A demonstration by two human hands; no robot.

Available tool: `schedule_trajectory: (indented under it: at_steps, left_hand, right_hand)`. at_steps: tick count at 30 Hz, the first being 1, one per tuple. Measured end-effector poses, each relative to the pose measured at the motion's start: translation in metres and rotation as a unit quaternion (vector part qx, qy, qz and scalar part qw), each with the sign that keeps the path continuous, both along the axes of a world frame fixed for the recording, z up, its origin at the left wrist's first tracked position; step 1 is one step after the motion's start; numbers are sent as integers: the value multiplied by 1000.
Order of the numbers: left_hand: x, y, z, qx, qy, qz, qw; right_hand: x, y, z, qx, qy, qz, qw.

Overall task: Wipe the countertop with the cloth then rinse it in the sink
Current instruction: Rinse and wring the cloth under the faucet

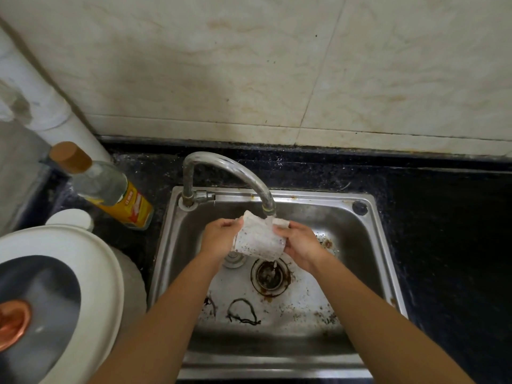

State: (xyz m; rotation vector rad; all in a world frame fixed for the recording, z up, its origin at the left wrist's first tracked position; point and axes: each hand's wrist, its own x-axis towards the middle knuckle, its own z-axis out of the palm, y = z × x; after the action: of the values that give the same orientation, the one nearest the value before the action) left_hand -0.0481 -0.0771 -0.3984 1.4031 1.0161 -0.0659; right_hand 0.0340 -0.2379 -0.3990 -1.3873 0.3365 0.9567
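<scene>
A white, speckled cloth hangs stretched between both my hands over the steel sink, just under the spout of the curved metal faucet. My left hand grips its left edge. Its right edge is held by my right hand. Water drips from the cloth's lower edge toward the rusty drain. The dark countertop surrounds the sink.
A glass bottle with a yellow label and a brown cap leans at the sink's left. A white rice cooker lid fills the lower left. A dark string loop and crumbs lie on the sink floor. The tiled wall rises behind.
</scene>
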Motion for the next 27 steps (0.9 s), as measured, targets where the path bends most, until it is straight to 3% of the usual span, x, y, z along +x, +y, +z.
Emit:
schedule_trajectory:
  at_steps: [5,8,11,14,17,19,22,27]
  left_hand:
    - [-4,-3,7,-3,-45,-17,999]
    - [-3,-1,12,-24,-71,-82,994]
    - [-1,2,14,-6,-58,-109,992]
    - [2,3,15,45,-49,-137,988]
    - [5,3,15,127,-38,-179,975]
    - [6,4,14,206,-13,-202,957]
    - [7,6,13,257,-9,-213,943]
    - [8,1,5,196,-52,-159,966]
  right_hand:
    - [4,3,-2,-6,-16,-48,999]
    - [7,1,0,10,-59,30,998]
    - [13,1,3,-32,-93,157,983]
    - [16,4,6,-149,-190,313,918]
    - [19,6,8,-236,-288,359,856]
    - [25,4,10,-228,-283,324,874]
    - [30,-3,12,-165,-201,267,928]
    - [18,-1,10,-25,-69,146,987]
